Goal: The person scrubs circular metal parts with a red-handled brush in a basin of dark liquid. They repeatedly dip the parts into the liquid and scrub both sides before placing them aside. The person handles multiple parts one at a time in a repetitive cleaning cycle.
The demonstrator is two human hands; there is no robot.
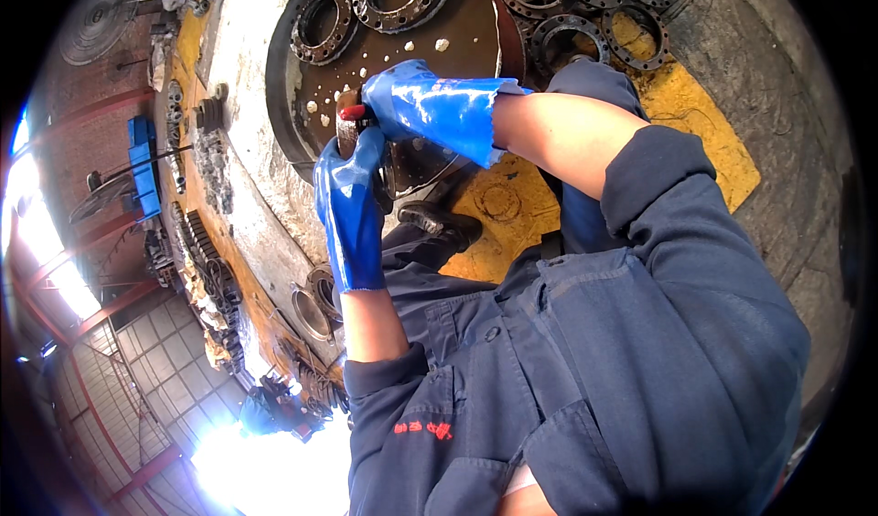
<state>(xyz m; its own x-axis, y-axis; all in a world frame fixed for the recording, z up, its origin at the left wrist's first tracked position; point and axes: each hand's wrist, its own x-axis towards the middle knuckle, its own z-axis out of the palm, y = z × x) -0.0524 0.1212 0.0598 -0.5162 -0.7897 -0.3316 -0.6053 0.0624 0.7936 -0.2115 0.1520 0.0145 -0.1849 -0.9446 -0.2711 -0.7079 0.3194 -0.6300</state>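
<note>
Jacket: your dark jacket [594, 333] lies nearest, below the hands.
Left hand: your blue-gloved left hand [352, 173] is closed around the rusty part [348, 139]; much of the grip is hidden.
Right hand: your right hand [398, 100], gloved also, seems clamped on the red tool [352, 112], just beside the left.
Rusty part: it is over the pan [276, 81]; whether they touch, one cannot tell.
Risk: a slippery grip could drop the part into the brown liquid [375, 63]; the tool, if it skids, could hit your left hand.
Direction: the tool's red end points left, its axis apparently crosswise; the part's long axis seems to run away from you.
Beyond: rings [346, 22] lie in the pan's far side.
</note>
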